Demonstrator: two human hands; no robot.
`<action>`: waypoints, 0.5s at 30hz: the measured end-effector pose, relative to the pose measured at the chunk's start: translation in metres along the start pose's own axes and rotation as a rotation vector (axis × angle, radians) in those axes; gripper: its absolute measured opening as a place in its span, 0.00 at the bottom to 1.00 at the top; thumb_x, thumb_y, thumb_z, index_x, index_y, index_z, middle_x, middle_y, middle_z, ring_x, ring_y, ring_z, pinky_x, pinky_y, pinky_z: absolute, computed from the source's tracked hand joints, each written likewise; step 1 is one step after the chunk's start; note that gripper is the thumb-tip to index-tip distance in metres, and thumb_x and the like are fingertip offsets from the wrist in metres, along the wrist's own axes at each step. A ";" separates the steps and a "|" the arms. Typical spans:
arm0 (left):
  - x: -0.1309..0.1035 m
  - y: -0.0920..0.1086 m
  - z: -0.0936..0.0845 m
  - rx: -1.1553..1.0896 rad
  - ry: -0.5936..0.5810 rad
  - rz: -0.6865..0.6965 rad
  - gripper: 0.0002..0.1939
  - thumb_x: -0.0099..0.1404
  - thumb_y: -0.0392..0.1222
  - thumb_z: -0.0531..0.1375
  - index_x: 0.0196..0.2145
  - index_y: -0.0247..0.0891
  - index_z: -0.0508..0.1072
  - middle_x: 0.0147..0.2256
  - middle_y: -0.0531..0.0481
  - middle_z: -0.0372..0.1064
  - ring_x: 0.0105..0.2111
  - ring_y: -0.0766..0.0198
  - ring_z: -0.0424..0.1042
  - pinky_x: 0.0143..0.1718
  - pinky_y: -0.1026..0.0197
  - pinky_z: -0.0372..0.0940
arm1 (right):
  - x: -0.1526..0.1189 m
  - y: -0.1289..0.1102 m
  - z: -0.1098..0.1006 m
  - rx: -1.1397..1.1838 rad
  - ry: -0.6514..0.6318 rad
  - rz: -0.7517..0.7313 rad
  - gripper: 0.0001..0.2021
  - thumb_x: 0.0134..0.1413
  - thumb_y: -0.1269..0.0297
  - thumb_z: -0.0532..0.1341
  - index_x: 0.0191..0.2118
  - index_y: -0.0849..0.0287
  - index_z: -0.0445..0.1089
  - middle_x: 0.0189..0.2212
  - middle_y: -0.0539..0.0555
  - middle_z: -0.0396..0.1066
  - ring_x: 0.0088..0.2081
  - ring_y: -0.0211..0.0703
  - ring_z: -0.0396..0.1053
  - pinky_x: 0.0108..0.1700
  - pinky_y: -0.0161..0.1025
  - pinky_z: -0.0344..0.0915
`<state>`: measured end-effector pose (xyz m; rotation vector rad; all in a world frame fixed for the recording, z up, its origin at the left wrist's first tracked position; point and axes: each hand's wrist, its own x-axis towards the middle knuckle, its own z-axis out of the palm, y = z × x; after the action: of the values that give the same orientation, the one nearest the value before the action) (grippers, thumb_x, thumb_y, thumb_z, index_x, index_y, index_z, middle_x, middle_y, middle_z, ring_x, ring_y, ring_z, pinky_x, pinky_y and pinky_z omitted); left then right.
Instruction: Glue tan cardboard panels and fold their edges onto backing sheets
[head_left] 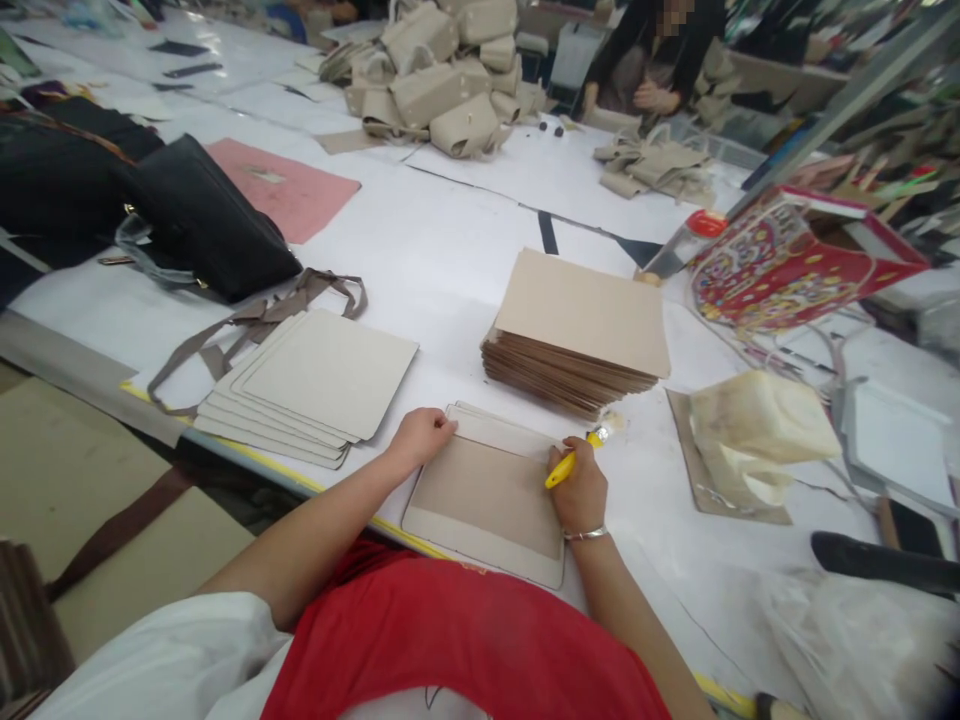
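A beige panel (491,490) with lighter strips along its far and near sides lies flat before me, close to the table's front edge. My left hand (421,438) pinches its far left corner. In my right hand (583,492) is a small brush with a yellow handle (562,470), its bristles pointing away to the right. That hand also rests at the panel's right edge; whether its fingers grip the edge is hidden. Left of the panel is a fanned stack of pale grey-beige panels (330,370). Beyond it stands a thick stack of tan boards (585,310).
To the right, a pale block-like container (761,425) sits on a board, near a red patterned box (802,260) and a red-lidded jar (694,240). Black bags (210,220) and brown straps (255,315) lie left. Beige bags (442,80) are piled beyond; a person (652,70) sits across.
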<state>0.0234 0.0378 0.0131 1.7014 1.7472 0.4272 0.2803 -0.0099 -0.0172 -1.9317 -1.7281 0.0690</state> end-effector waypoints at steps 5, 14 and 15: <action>0.003 -0.001 0.004 0.068 0.016 -0.001 0.15 0.58 0.48 0.54 0.23 0.36 0.73 0.24 0.47 0.70 0.27 0.61 0.67 0.30 0.61 0.55 | 0.001 -0.001 -0.001 0.005 -0.012 0.029 0.15 0.55 0.57 0.51 0.44 0.61 0.62 0.28 0.53 0.69 0.27 0.41 0.67 0.30 0.35 0.59; 0.005 0.002 0.002 0.098 0.012 -0.029 0.15 0.58 0.49 0.54 0.22 0.36 0.72 0.24 0.47 0.70 0.27 0.61 0.66 0.29 0.62 0.54 | 0.002 0.002 0.002 0.021 0.006 0.006 0.14 0.55 0.58 0.52 0.44 0.61 0.61 0.28 0.53 0.69 0.27 0.41 0.67 0.31 0.35 0.60; 0.005 0.003 0.002 0.102 0.004 -0.029 0.15 0.58 0.49 0.55 0.22 0.36 0.72 0.24 0.47 0.70 0.27 0.61 0.66 0.29 0.62 0.54 | 0.002 0.002 0.002 0.018 0.007 0.008 0.14 0.55 0.58 0.52 0.44 0.61 0.61 0.28 0.53 0.69 0.27 0.41 0.66 0.30 0.35 0.60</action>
<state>0.0271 0.0431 0.0124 1.7448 1.8216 0.3337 0.2821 -0.0079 -0.0193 -1.9243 -1.7093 0.0805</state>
